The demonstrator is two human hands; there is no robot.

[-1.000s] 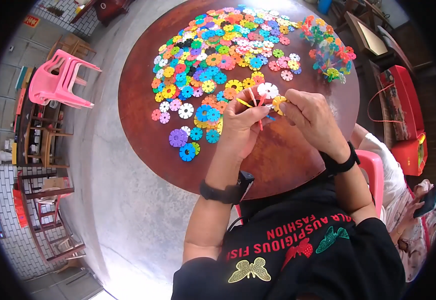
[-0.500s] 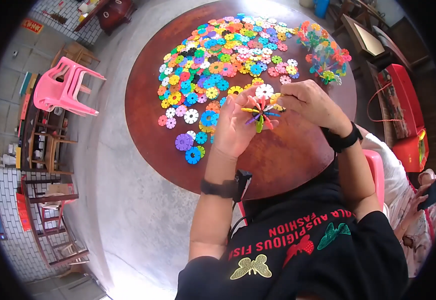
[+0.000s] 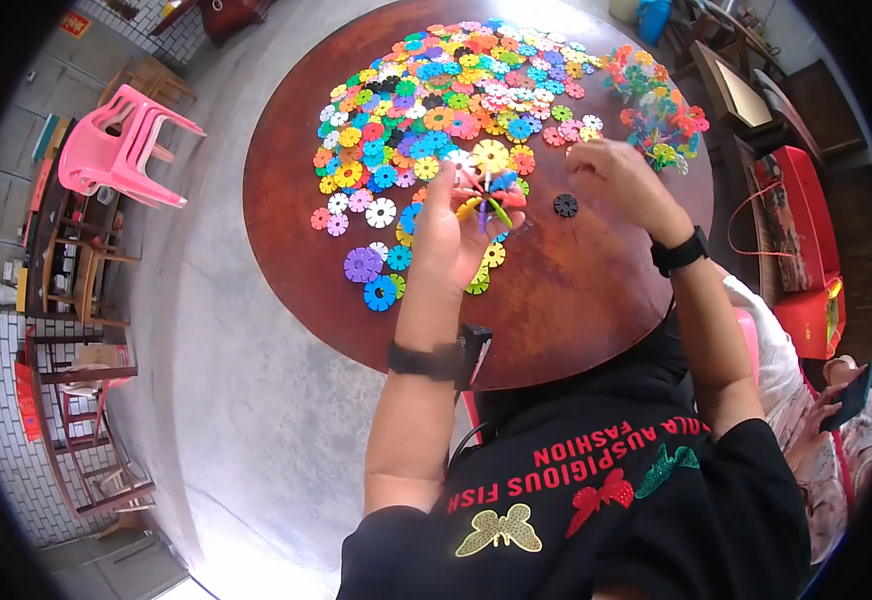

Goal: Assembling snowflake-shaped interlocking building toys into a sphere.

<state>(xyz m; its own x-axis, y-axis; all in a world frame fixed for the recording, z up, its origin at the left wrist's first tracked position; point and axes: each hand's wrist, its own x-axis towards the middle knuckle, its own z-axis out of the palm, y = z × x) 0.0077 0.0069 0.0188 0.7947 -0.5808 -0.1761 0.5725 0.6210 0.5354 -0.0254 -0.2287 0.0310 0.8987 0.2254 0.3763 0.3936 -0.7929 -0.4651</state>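
My left hand [image 3: 446,235] holds a spiky ball of interlocking plastic snowflake discs [image 3: 486,203], whose thin edges fan out in purple, green, red, blue and yellow. A yellow disc [image 3: 490,156] stands at its top, facing up. Apart from the ball, to its right, my right hand [image 3: 621,185] hovers over the table with curled fingers; whether anything is between the fingertips is hidden. A black disc [image 3: 566,205] lies between the two hands. Beyond the left hand, a large spread of loose colourful discs [image 3: 426,100] covers the far side of the table.
Assembled flower-like disc clusters [image 3: 661,115] stand at the right edge of the round brown table [image 3: 566,310]. Several stacked pink plastic chairs [image 3: 121,150] are off to the left. To the right sits a person in light clothing [image 3: 776,350], a phone in hand, near a red bag [image 3: 801,215].
My right hand has let go of the yellow disc and moved right, away from the ball. My left hand has shifted slightly left and turned the ball. The black disc now shows.
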